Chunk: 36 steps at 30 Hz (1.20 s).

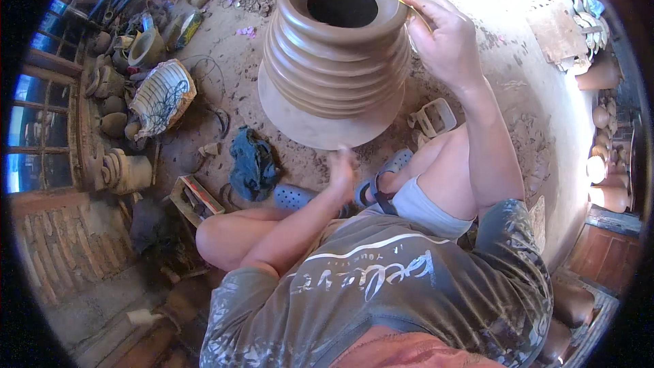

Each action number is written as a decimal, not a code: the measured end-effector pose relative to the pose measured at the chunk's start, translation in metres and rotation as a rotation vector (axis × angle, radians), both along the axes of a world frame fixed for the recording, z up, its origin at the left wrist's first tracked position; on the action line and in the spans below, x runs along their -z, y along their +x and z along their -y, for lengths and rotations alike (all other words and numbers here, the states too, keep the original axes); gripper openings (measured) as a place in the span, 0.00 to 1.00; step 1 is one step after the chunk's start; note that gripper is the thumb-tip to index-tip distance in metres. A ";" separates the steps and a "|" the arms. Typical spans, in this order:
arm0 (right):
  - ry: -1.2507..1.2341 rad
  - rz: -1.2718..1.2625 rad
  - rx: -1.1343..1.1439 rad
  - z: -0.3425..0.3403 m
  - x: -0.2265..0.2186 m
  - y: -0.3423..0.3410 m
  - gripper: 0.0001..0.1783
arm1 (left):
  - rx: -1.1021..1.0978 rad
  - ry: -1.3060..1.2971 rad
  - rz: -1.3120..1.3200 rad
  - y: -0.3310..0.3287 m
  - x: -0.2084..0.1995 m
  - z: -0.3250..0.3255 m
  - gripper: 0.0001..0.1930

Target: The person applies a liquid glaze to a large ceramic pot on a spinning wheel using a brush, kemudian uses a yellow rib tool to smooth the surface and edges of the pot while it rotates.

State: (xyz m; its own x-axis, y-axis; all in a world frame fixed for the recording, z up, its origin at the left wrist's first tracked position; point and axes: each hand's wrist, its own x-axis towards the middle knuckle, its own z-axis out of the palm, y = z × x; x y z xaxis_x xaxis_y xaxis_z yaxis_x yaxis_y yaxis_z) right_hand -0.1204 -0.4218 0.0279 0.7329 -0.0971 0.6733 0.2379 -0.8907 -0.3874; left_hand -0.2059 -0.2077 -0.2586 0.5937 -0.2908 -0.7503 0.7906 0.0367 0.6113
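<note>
A large brown clay pot (335, 71) with a ribbed wall and a wide rolled rim stands upright on a round wheel plate (300, 128). Its dark mouth faces up. My right hand (446, 39) is at the right side of the rim, fingers pinched on a thin yellowish strip (423, 20) whose end touches the rim. What kind of tool the strip is, I cannot tell. Low at the near edge of the plate is my left hand (343, 165), smeared by motion, so its fingers do not show clearly.
A dark blue-green cloth (252, 163) lies left of my sandals (296, 196). Beside my left knee sits a box of tools (196, 199). Further left are a ribbed basket (163, 97) and several pots. A whitish plastic container (436, 117) rests near my right shin.
</note>
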 end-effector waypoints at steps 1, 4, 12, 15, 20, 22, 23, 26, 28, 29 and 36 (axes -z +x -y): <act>0.014 0.011 0.000 0.002 0.001 0.000 0.15 | 0.026 -0.008 -0.073 0.000 -0.008 0.000 0.39; -0.015 0.016 -0.006 0.003 -0.001 0.002 0.16 | -0.175 -0.145 -0.080 0.027 -0.001 -0.011 0.39; 0.019 -0.007 0.008 -0.003 -0.006 0.018 0.17 | -0.319 -0.020 0.087 0.038 0.025 -0.013 0.43; 0.010 0.003 -0.013 -0.001 0.002 0.019 0.17 | 0.356 -0.096 -0.123 -0.019 0.018 -0.005 0.42; 0.031 0.013 -0.010 0.000 0.002 0.012 0.17 | -0.313 0.438 0.419 0.060 0.025 -0.042 0.48; 0.048 0.026 -0.019 -0.003 0.002 0.010 0.17 | -0.140 0.622 0.842 0.105 0.017 -0.074 0.46; 0.045 0.018 -0.011 -0.003 0.001 0.010 0.17 | -0.105 0.649 0.887 0.119 0.013 -0.081 0.46; 0.031 -0.003 0.018 -0.004 -0.001 0.006 0.17 | -0.042 0.673 0.991 0.142 0.007 -0.085 0.45; 0.028 -0.011 0.034 -0.006 -0.002 0.002 0.18 | -0.062 0.625 1.020 0.146 0.009 -0.083 0.46; 0.064 -0.018 0.034 -0.005 -0.002 -0.002 0.18 | -0.075 0.601 0.995 0.145 0.012 -0.083 0.47; 0.621 -0.160 0.205 0.065 0.042 -0.030 0.19 | -0.132 0.586 0.790 0.125 0.038 -0.066 0.53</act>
